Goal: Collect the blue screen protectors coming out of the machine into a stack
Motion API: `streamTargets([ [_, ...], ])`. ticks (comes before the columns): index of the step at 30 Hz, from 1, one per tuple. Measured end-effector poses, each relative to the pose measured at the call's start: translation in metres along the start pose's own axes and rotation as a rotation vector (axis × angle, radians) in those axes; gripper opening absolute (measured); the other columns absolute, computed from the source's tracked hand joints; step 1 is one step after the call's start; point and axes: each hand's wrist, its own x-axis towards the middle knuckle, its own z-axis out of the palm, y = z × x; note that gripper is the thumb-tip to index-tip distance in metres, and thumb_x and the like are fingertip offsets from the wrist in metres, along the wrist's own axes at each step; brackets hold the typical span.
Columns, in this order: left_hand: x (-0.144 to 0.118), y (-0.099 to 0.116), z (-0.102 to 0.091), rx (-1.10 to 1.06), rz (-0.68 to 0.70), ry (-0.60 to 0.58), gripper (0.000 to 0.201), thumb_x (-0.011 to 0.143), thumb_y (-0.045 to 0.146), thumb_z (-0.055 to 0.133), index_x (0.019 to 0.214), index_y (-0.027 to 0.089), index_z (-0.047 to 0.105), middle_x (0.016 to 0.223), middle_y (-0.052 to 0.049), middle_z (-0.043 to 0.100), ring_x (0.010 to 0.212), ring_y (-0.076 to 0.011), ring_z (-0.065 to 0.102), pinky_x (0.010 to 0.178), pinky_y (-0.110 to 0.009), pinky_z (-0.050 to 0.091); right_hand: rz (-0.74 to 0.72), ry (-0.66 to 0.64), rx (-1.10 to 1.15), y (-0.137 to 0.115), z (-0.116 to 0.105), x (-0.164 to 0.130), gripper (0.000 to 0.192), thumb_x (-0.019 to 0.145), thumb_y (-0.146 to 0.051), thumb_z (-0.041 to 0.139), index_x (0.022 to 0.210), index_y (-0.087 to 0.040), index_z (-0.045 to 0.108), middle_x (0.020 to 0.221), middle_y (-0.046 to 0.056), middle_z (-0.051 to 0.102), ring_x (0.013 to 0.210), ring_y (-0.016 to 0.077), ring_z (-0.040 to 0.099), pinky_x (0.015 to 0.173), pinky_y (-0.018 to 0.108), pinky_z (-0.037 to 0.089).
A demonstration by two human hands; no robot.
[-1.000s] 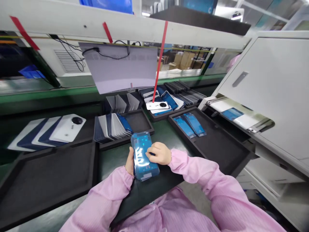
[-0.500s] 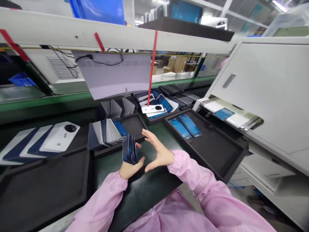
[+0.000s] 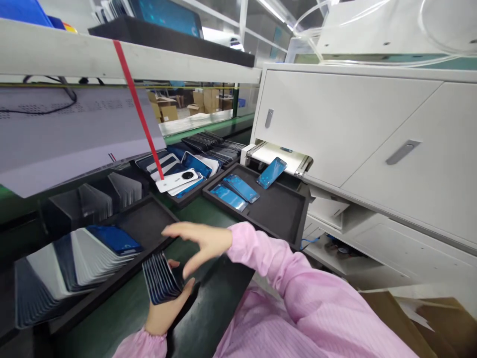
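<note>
At the far left, a fanned row of blue and white phone back covers (image 3: 70, 263) is seen leaning in a dark tray (image 3: 149, 223) on the green bench. Just right of that tray's near edge, a stack of blue-filmed covers (image 3: 160, 278) is gripped in the left hand (image 3: 167, 308), thumb and fingers clamped on the stack's lower end. The stack is held on edge and slightly fanned, its thin edges turned toward the camera; its long axis runs from the palm up and to the left, toward the tray. Just above and to the right of the stack, the right hand (image 3: 201, 241) is held flat with fingers spread apart, pointing left, nothing gripped in it; whether it touches the stack cannot be told.

Further back, a white cover with a round camera opening (image 3: 177, 179) is laid on a pile of others. To the right, two blue-filmed pieces (image 3: 234, 191) are laid flat in a second dark tray (image 3: 283, 214). A further blue piece (image 3: 272, 172) is tilted at the outlet of the white machine (image 3: 354, 134).
</note>
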Motion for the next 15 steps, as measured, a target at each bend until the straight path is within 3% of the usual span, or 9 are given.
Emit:
streamTargets([
  [2, 0.001, 0.002, -0.003, 0.094, 0.085, 0.026, 0.032, 0.074, 0.045, 0.061, 0.095, 0.021, 0.055, 0.099, -0.007, 0.058, 0.11, -0.0303, 0.051, 0.101, -0.053, 0.036, 0.312, 0.248, -0.276, 0.013, -0.047, -0.017, 0.073, 0.068, -0.047, 0.073, 0.129, -0.02, 0.044, 0.135, 0.01, 0.045, 0.122, 0.0228, 0.045, 0.1, 0.033, 0.039],
  [4, 0.003, 0.004, -0.004, 0.131, 0.147, 0.053, 0.033, 0.076, 0.044, 0.06, 0.098, 0.021, 0.054, 0.101, -0.007, 0.057, 0.111, -0.03, 0.05, 0.102, -0.053, 0.034, 0.768, 0.585, -0.607, 0.03, -0.099, -0.044, 0.071, 0.067, -0.052, 0.071, 0.126, -0.023, 0.047, 0.132, 0.009, 0.047, 0.12, 0.0254, 0.044, 0.101, 0.037, 0.038],
  [5, 0.004, 0.005, -0.005, 0.132, 0.166, 0.062, 0.034, 0.076, 0.045, 0.06, 0.099, 0.021, 0.053, 0.102, -0.006, 0.057, 0.112, -0.0299, 0.05, 0.102, -0.053, 0.034, 0.863, 0.665, -0.667, 0.038, -0.125, -0.059, 0.068, 0.072, -0.049, 0.068, 0.129, -0.02, 0.044, 0.134, 0.012, 0.044, 0.123, 0.0284, 0.04, 0.103, 0.041, 0.035],
  [8, 0.008, 0.008, -0.005, 0.124, 0.228, 0.06, 0.033, 0.079, 0.043, 0.057, 0.103, 0.021, 0.051, 0.102, -0.007, 0.056, 0.111, -0.0293, 0.05, 0.101, -0.051, 0.037, 1.005, 0.804, -0.764, 0.056, -0.19, -0.104, 0.06, 0.083, -0.039, 0.056, 0.133, -0.012, 0.037, 0.139, 0.021, 0.034, 0.13, 0.0331, 0.029, 0.106, 0.05, 0.025],
  [10, 0.009, 0.009, -0.004, 0.129, 0.278, 0.069, 0.031, 0.081, 0.042, 0.054, 0.105, 0.021, 0.051, 0.102, -0.006, 0.057, 0.11, -0.0285, 0.052, 0.1, -0.049, 0.038, 1.083, 0.877, -0.811, 0.066, -0.219, -0.128, 0.065, 0.081, -0.035, 0.059, 0.134, -0.008, 0.033, 0.141, 0.024, 0.028, 0.134, 0.0358, 0.02, 0.108, 0.053, 0.019],
  [12, 0.01, 0.01, -0.004, 0.134, 0.304, 0.079, 0.03, 0.083, 0.04, 0.053, 0.106, 0.022, 0.05, 0.101, -0.006, 0.058, 0.109, -0.0277, 0.053, 0.101, -0.049, 0.038, 1.147, 0.918, -0.811, 0.075, -0.236, -0.144, 0.074, 0.073, -0.036, 0.068, 0.132, -0.006, 0.035, 0.14, 0.026, 0.029, 0.134, 0.039, 0.017, 0.107, 0.056, 0.017],
  [15, 0.007, 0.004, -0.002, 0.127, 0.246, 0.078, 0.03, 0.081, 0.042, 0.054, 0.105, 0.023, 0.052, 0.101, -0.005, 0.058, 0.109, -0.0274, 0.054, 0.102, -0.048, 0.038, 1.196, 0.962, -0.737, 0.087, -0.246, -0.153, 0.07, 0.064, -0.035, 0.076, 0.121, -0.008, 0.045, 0.128, 0.025, 0.044, 0.129, 0.0417, 0.027, 0.103, 0.06, 0.019],
])
